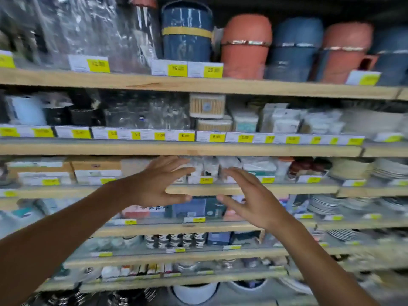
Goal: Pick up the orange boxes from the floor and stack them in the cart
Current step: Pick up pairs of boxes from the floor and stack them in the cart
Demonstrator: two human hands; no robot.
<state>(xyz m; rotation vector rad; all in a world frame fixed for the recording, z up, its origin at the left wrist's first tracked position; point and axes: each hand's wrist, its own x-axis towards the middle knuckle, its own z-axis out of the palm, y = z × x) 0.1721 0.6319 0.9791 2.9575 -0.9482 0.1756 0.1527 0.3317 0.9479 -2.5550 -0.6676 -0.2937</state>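
No orange boxes or cart in view; left hand (pixel 157 184) and right hand (pixel 251 197) spread, fingers holding nothing, before shelves (pixel 176 149). Handling unjudgeable.

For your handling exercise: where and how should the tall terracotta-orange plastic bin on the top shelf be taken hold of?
Take the tall terracotta-orange plastic bin from the front, one hand on each side of its body. It stands upright and rounded, so probably no single-hand hold; the blue bins beside it press close.

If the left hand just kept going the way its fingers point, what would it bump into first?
Probably the small white packages on the shelf with yellow price tags. The left hand, open and holding nothing, has its fingers aimed up and right at them. Depth is hard to judge, so how near it is cannot be told.
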